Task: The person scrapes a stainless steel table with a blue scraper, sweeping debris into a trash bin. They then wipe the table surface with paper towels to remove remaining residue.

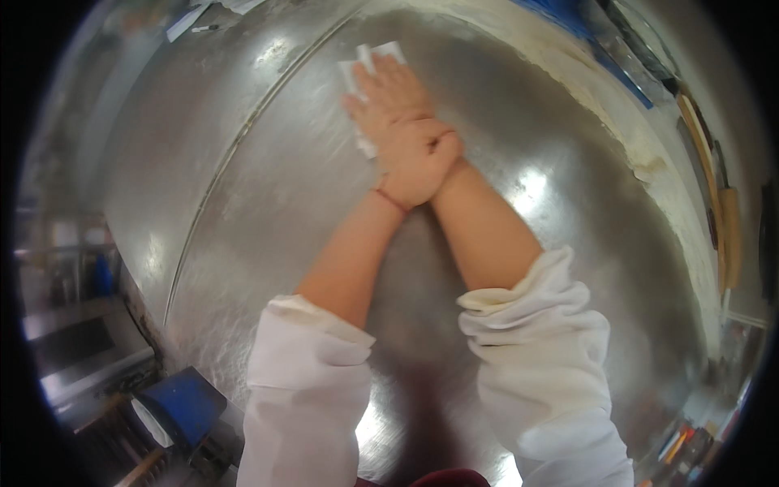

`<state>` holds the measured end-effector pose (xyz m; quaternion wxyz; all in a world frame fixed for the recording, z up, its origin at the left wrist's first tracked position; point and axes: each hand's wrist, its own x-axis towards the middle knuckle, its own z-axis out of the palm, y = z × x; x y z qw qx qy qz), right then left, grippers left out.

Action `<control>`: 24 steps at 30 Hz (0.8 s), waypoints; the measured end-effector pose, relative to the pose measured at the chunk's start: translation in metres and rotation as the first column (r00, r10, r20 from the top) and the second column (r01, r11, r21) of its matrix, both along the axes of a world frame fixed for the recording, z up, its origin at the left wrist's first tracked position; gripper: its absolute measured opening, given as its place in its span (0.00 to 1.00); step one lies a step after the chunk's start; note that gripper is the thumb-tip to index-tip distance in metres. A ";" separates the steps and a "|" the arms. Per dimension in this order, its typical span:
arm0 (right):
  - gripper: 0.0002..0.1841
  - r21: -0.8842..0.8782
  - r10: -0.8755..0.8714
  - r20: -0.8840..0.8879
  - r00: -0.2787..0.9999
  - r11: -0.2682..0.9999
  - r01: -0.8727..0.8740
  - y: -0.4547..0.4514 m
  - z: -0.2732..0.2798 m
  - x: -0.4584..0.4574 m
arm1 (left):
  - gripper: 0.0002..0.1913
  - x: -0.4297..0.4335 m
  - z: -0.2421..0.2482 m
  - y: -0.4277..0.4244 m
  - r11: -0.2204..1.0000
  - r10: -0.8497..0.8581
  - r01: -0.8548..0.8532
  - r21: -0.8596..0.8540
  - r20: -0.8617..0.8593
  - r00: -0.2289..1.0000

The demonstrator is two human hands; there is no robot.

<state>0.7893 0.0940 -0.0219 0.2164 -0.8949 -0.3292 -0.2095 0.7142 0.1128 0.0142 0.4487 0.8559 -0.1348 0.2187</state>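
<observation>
My right hand (392, 91) lies flat with its fingers spread, pressing a folded white cloth or paper wipe (367, 148) against a shiny metal tabletop (292, 201). Edges of the wipe show past the fingertips and along the thumb side; the rest is hidden under the palm. Across the right wrist sits my left hand (420, 155), its fingers wrapped around it. A thin red cord circles the left wrist. Both forearms come out of pushed-up white sleeves.
A narrow seam (234, 143) curves along the tabletop at left. Pale, worn edging (654, 176) borders the right side, with wooden-handled tools (729, 237) beyond. At top left lies a marker or pen (205, 28). A blue container (182, 405) stands below the table's left edge.
</observation>
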 end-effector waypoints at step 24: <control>0.27 0.008 -0.486 -0.230 0.843 0.865 0.501 -0.413 -0.013 -0.190 | 0.10 -0.166 -0.003 -0.380 0.858 -0.454 0.500 0.119 -0.279 0.846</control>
